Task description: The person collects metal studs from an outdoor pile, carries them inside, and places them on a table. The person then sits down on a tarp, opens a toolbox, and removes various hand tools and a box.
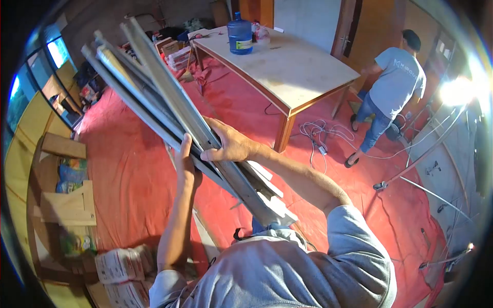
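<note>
A bundle of long metal profiles (154, 105) slants from the upper left down to my waist, its far ends fanned slightly apart. My left hand (188, 163) grips the bundle from its left side, thumb up along the edge. On the other side, my right hand (228, 142) is wrapped around the profiles, its thumb lying across the top one. The two hands are close together near the middle of the bundle. Most fingers of my left hand are hidden beneath the metal. The near ends of the profiles show bright, pale faces close to my shirt.
A wooden table (303, 77) bears a blue water jug (240, 36). Another person (395, 77) stands at the right beside a bright lamp (458, 91) on a stand. Cables (321, 134) lie on the red floor covering (123, 169). Stacked bags (120, 265) are at the lower left.
</note>
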A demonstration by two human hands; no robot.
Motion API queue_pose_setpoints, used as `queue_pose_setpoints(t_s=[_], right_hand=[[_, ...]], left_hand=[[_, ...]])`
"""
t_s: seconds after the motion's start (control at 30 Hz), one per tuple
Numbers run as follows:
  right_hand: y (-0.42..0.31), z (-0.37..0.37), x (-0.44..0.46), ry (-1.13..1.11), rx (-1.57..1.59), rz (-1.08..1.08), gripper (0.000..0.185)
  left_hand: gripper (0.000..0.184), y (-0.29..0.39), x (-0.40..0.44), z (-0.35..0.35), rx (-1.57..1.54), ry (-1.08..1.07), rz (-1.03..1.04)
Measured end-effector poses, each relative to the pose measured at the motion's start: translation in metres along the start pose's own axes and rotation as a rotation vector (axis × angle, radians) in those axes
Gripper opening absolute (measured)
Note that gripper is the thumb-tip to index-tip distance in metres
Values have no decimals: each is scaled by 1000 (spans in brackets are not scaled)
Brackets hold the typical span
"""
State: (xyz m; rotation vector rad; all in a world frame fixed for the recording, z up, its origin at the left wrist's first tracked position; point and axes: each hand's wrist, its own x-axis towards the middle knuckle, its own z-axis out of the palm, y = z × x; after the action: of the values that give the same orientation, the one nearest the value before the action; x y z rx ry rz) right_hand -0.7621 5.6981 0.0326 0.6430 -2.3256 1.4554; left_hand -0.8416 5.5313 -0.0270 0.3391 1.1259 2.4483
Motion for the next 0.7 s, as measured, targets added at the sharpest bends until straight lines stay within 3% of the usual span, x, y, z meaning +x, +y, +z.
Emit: queue_pose_setpoints(t_s=[0.07,0.13,0.23,0.33,0.4,0.5,0.63,0.7], right_hand=[[43,-19,23,75,34,35,94],[89,-31,52,288,27,-29,93],[142,-44,74,409,116,-53,95],[201,-70,103,607,189,-140,97],[244,-74,122,778,74,-79,98],[285,-75,131,905,163,-43,97],[334,-93,140,1095,162,98,93],[359,-106,147,1215,181,156,88]], left_hand=[[62,7,56,17,117,-96,25],[63,8,124,12,205,-171,-35],[64,11,192,26,332,-281,-194],[62,-8,283,38,482,-421,-169],[59,-20,330,43,494,-441,-186],[53,-40,381,49,721,-449,-360],[49,-91,462,61,718,-609,-470],[53,-113,496,76,699,-727,-618]])
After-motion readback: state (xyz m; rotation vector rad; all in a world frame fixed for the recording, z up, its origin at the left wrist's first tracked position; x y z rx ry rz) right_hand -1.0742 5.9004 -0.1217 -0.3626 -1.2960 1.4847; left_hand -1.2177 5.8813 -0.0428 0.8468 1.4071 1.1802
